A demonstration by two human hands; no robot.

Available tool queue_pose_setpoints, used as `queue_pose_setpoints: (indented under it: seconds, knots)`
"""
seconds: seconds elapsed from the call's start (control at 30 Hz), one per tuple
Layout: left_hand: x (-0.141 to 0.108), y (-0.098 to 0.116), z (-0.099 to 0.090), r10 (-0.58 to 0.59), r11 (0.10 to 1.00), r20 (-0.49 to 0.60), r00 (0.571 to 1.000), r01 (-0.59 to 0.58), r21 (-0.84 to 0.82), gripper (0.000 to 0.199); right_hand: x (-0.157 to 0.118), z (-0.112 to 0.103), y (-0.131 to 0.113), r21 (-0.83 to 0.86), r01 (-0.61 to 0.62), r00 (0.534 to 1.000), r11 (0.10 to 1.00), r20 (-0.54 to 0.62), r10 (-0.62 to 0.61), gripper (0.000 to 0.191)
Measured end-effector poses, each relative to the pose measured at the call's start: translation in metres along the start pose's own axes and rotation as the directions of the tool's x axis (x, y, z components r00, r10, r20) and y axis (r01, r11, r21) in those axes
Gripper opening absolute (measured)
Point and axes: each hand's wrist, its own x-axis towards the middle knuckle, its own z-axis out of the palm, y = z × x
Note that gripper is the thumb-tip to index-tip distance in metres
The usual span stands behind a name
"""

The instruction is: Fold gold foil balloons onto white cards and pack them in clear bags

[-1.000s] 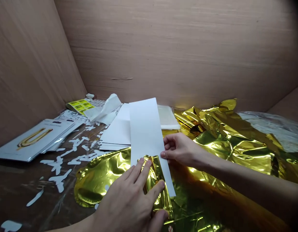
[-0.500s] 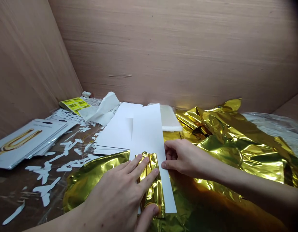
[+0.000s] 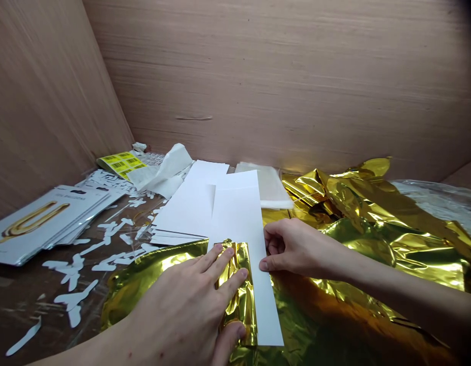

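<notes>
A long white card lies in front of me, on top of gold foil. My left hand rests with fingers spread on a folded gold foil balloon, pressing it against the card. Part of the folded foil is hidden under that hand. At the card's right edge, my right hand pinches the edge between thumb and curled fingers. More gold foil stretches out to the left from beneath the left hand.
Loose gold foil covers the right side. Behind are white cards and clear bags. Left are packaged balloons, a yellow label sheet, crumpled paper and white scraps. A wooden wall rises behind.
The white card has slid slightly toward me, with the right hand at its edge. The left hand stays on the folded foil. The whole view has shifted a little.
</notes>
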Motion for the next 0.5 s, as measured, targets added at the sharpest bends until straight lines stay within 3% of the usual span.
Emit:
queue_pose_setpoints:
  seconds: [0.13, 0.27, 0.4, 0.5]
  knots:
    - [0.0, 0.0, 0.0, 0.002, 1.0, -0.008, 1.0, -0.002, -0.011, 0.054, 0.013, -0.001, 0.01, 0.235, 0.0, 0.998, 0.972, -0.064, 0.016, 0.023]
    - [-0.001, -0.003, 0.006, 0.017, 1.0, -0.01, 1.0, -0.017, -0.011, 0.055, 0.033, -0.002, 0.019, 0.549, 0.043, 0.987, 0.835, -0.153, 0.05, 0.02]
    - [-0.001, -0.004, 0.008, 0.011, 1.0, -0.018, 1.0, -0.011, -0.001, 0.056, 0.037, -0.001, 0.015, 0.544, 0.085, 0.984, 0.835, -0.178, 0.015, 0.021]
    - [-0.002, -0.002, 0.005, -0.005, 1.0, -0.027, 1.0, 0.005, -0.009, 0.056, 0.03, 0.002, 0.011, 0.343, 0.151, 0.951, 0.927, -0.305, -0.042, 0.023]
